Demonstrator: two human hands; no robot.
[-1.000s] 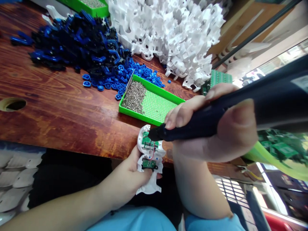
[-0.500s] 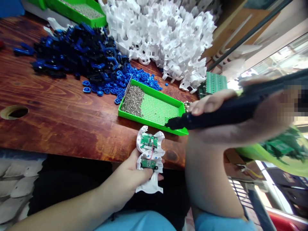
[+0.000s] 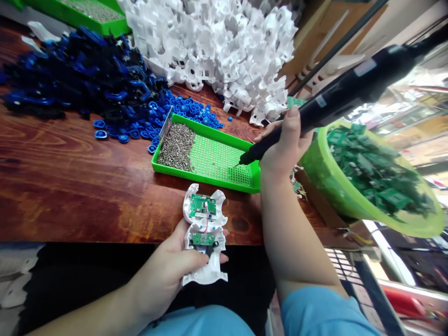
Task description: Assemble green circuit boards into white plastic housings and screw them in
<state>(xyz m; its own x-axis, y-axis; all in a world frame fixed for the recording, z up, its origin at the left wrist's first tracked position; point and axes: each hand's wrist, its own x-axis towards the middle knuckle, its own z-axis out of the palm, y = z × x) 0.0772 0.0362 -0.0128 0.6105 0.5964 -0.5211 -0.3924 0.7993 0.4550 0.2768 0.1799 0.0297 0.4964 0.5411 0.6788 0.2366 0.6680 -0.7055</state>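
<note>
My left hand (image 3: 175, 261) is closed around a white plastic housing (image 3: 210, 273) at the table's front edge, thumb across its lower half. Inside the housing sit two green circuit boards (image 3: 203, 205), with a thin red wire running between them. My right hand (image 3: 285, 144) grips a black electric screwdriver (image 3: 329, 100), slanted down to the left. Its thin bit points over the perforated floor of a green tray (image 3: 206, 178); whether it touches the floor I cannot tell. Small metal screws (image 3: 177, 147) are heaped in the tray's left end.
Behind the tray lie blue buttons (image 3: 140, 128), a heap of blue-black parts (image 3: 77, 74) and a large pile of white housings (image 3: 217, 42). On the right stands a yellow-green basin (image 3: 315, 158) of circuit boards. Another green tray (image 3: 121, 27) of screws is at the back left.
My right hand has turned and drawn back from the camera, bringing the screwdriver's bit over the tray floor. The view has shifted right; my left hand still holds the housing.
</note>
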